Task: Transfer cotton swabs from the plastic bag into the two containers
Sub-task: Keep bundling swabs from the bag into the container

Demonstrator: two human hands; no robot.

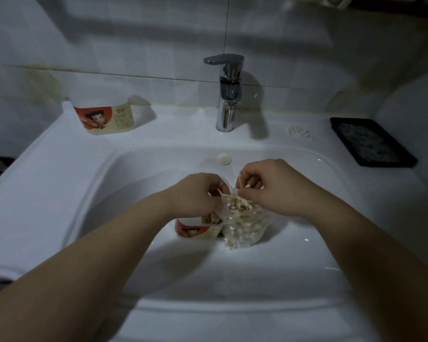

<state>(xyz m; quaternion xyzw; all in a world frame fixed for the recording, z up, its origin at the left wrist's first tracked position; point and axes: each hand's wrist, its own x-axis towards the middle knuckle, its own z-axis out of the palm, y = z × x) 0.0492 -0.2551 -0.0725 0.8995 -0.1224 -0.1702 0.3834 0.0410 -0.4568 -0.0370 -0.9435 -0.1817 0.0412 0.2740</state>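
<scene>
Two hands are working over the sink [319, 255]. The right hand [277, 188] is clamping its grip on a few swabs [240, 180] above the one bag [245, 228]. The left hand [195, 193] is pinching one swab [223, 193] over a tub [198, 230] touching the bag's 9 o'clock side. A second tub [104, 114] is standing at 10 o'clock.

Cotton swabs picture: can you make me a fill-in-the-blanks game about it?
1. The right hand pinches cotton swabs over the plastic ____.
2. One container stands to the ____ of the faucet.
3. The tray at the edge of the sink is coloured ____.
Missing words: bag; left; black.
</scene>
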